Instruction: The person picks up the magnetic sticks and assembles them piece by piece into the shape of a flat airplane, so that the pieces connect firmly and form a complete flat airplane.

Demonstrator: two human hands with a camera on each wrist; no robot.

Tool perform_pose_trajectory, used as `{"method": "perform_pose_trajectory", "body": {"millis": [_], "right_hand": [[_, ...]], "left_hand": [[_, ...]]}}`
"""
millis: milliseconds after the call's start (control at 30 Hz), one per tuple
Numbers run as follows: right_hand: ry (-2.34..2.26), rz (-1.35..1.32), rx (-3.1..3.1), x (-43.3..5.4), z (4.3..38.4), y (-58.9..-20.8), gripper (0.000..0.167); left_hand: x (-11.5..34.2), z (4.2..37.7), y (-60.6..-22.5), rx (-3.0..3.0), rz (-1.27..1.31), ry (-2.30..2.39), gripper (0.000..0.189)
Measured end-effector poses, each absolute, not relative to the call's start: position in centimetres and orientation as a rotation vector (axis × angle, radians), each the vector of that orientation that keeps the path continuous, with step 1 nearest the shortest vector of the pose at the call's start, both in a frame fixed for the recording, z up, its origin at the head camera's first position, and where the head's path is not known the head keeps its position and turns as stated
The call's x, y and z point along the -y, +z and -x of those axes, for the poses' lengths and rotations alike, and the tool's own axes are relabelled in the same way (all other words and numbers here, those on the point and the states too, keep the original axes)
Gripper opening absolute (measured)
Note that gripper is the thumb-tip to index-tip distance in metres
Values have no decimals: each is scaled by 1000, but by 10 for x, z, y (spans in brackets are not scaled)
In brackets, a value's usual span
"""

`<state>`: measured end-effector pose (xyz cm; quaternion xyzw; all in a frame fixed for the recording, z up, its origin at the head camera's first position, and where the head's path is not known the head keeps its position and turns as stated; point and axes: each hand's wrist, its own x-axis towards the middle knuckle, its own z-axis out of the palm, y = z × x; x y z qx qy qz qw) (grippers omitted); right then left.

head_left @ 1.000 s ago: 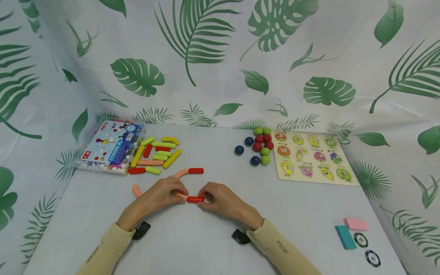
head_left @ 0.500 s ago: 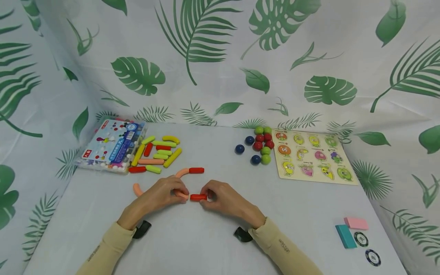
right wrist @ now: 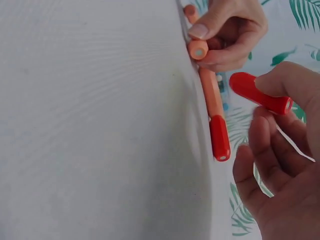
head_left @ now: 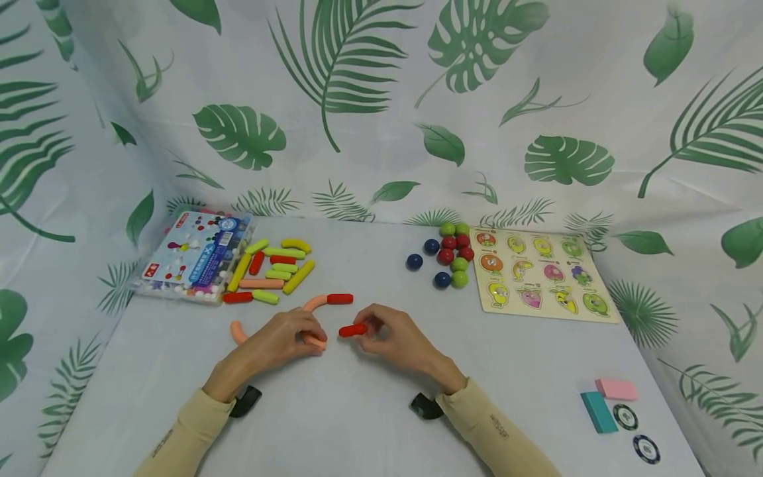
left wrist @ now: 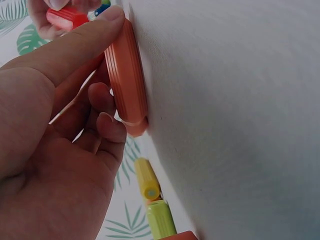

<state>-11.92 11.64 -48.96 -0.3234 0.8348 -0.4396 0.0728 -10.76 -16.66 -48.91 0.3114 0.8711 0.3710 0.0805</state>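
My right hand (head_left: 398,336) pinches a short red magnetic rod (head_left: 353,330) between thumb and fingers, raised off the table. In the right wrist view the red rod (right wrist: 260,93) is tilted, a small grey dot on its end. My left hand (head_left: 280,338) holds a peach-coloured magnetic rod (left wrist: 127,75) at the tabletop, fingers hiding part of it. A gap separates these two rods. Just beyond the left hand lies a curved peach rod (head_left: 314,303) joined end to end with another red rod (head_left: 340,299). One more curved peach piece (head_left: 238,332) shows left of the hand, partly covered.
At the back left, a clear box (head_left: 193,255) with a printed lid stands beside several yellow, green, red and peach rods (head_left: 283,260). Blue, red and green balls (head_left: 448,256) sit near a fruit puzzle board (head_left: 539,275). Blocks (head_left: 599,412) and round chips (head_left: 646,449) lie front right.
The red rod, at first end to end with the left hand's peach rod, has been pulled away to the right and lifted by my right hand. The left hand has stayed in place.
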Motion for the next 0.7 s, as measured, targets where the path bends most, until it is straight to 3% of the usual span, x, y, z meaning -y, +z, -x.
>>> {"method": "perform_pose_trajectory", "body": {"millis": [400, 700], "right_hand": [[-1403, 952, -2448, -119, 121, -488, 28], [-1281, 1105, -2500, -117, 122, -494, 24]], "left_hand": [[167, 107, -488, -2608, -910, 1093, 18], [166, 107, -489, -2618, -926, 1076, 15]]}}
